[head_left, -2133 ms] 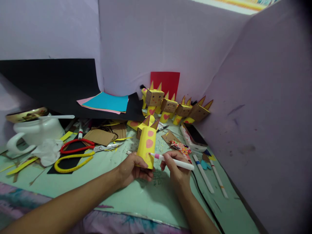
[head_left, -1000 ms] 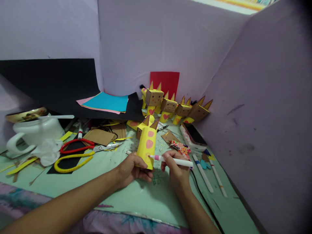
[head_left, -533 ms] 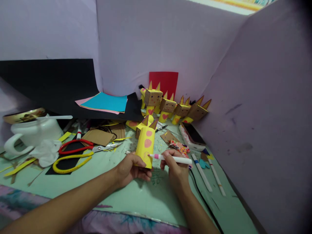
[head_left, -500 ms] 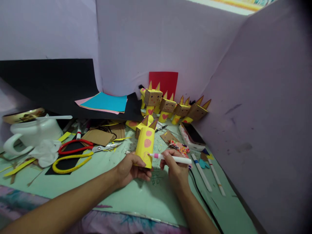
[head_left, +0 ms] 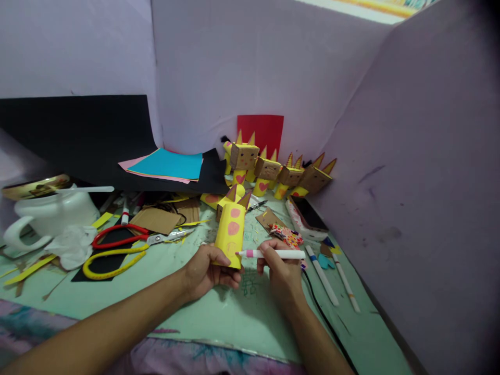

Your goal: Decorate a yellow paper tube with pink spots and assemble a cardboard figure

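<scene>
My left hand point(head_left: 211, 270) is closed around the lower end of a yellow paper animal figure point(head_left: 231, 224). The figure has pointed brown ears or horns at its far end, two filled pink spots and a fainter outlined one near my thumb. My right hand point(head_left: 283, 268) pinches a white felt-tip marker point(head_left: 291, 254) with a pink band. Its tip is at the figure's right side, by the outlined spot; whether it touches the paper I cannot tell. Several finished-looking yellow figures with brown box heads point(head_left: 244, 156) stand behind.
Left lie red-and-yellow-handled scissors point(head_left: 150, 240), cardboard pieces point(head_left: 156, 220) and a white mug point(head_left: 54, 213). Right are a smartphone point(head_left: 310, 213), two white markers point(head_left: 322, 276) and a black cable point(head_left: 322, 312). A blue paper sheet point(head_left: 167, 164) and a red card point(head_left: 261, 133) are at the back.
The marker tip has shifted slightly down beside the outlined spot. Both hands keep their holds, and the whole view has drifted a little left.
</scene>
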